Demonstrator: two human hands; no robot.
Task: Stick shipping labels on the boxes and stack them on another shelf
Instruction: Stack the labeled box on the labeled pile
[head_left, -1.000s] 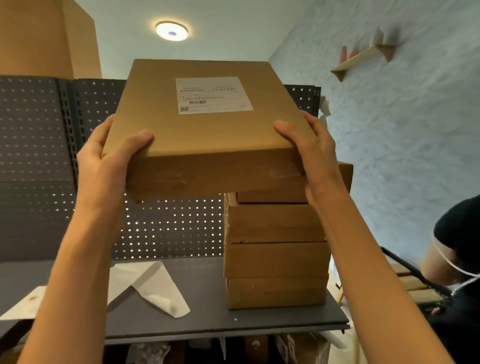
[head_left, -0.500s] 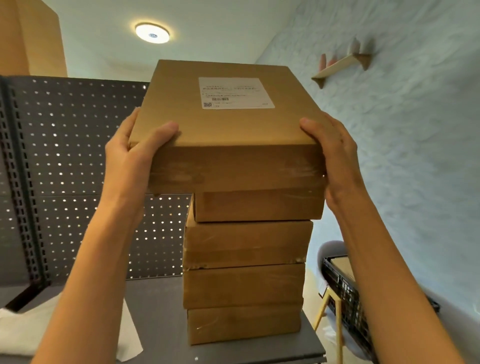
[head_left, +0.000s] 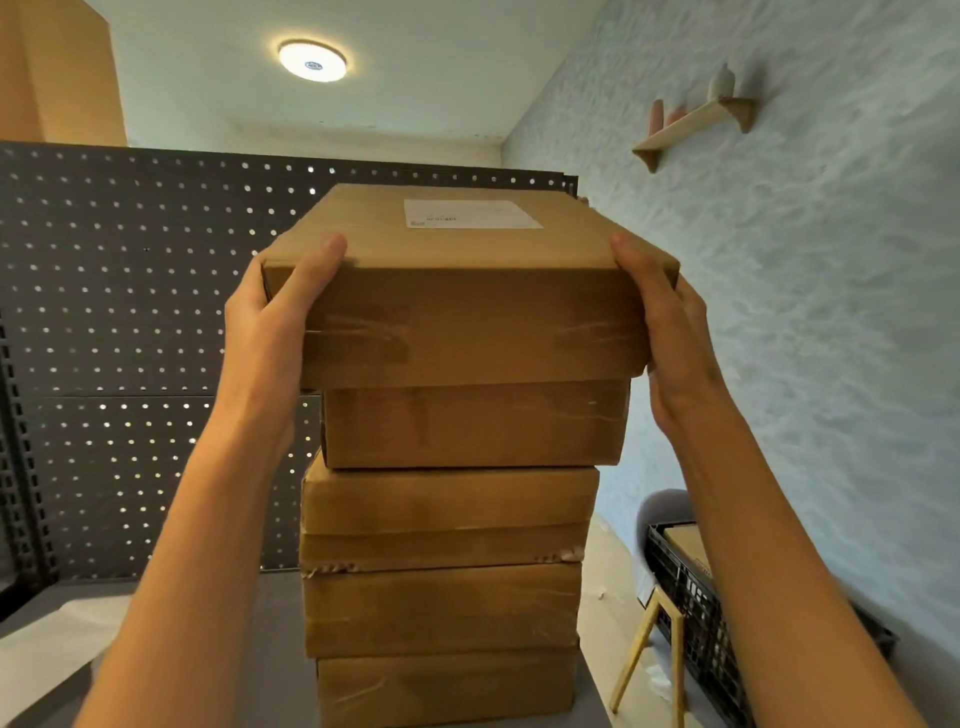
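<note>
Both hands, left hand (head_left: 275, 317) and right hand (head_left: 670, 332), grasp the flat brown cardboard box (head_left: 467, 312) with its white label (head_left: 472, 214) atop the four-box stack (head_left: 447, 571). It looks stiff and light; holding its side edges seems safest.

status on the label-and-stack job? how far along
Done: four plain brown cardboard boxes are stacked on the grey shelf. In hand: a fifth brown cardboard box, its white shipping label already on top, is gripped at both sides by the left hand and right hand, at or just above the stack's top; release not yet done. Remaining boxes: cannot tell.
</note>
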